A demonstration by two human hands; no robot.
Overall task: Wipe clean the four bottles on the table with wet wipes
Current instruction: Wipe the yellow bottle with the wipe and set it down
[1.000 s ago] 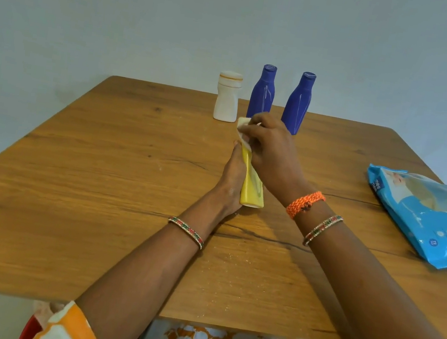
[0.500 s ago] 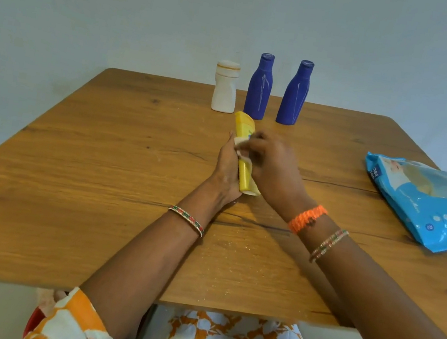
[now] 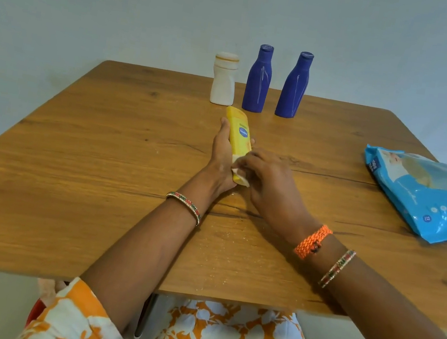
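A yellow bottle (image 3: 239, 132) with a blue label tilts away from me over the middle of the wooden table (image 3: 98, 178). My left hand (image 3: 222, 157) grips it from the left side. My right hand (image 3: 268, 181) pinches a white wet wipe (image 3: 239, 171) against the bottle's near end. A white bottle (image 3: 224, 80) and two blue bottles (image 3: 258, 79) (image 3: 294, 86) stand upright in a row at the far edge.
A blue pack of wet wipes (image 3: 423, 195) lies on the table's right side. A pale wall stands right behind the table. My lap in orange-and-white cloth shows below the near edge.
My right hand slid the wipe from the bottle's far tip down to its near end, uncovering the label. The bottle stayed in my left hand, and the view tilted a little.
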